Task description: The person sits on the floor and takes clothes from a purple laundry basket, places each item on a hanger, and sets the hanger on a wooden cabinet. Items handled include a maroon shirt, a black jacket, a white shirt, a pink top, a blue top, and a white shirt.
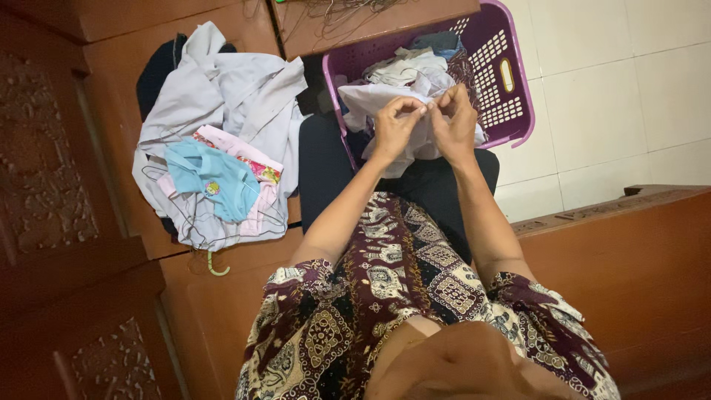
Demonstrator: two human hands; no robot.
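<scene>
Wood benches in dark brown stand on a pale tiled floor, one bearing a heap of clothes. Left hand and right hand both pinch a white garment over the purple laundry basket, forearms stretched forward, fingertips nearly meeting.

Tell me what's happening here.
A seated person holds a white garment up with both hands, the left hand and right hand pinching its top edge over a purple laundry basket full of clothes. Beside them, a pile of pale clothes with wire hangers lies on a wooden bench.
</scene>
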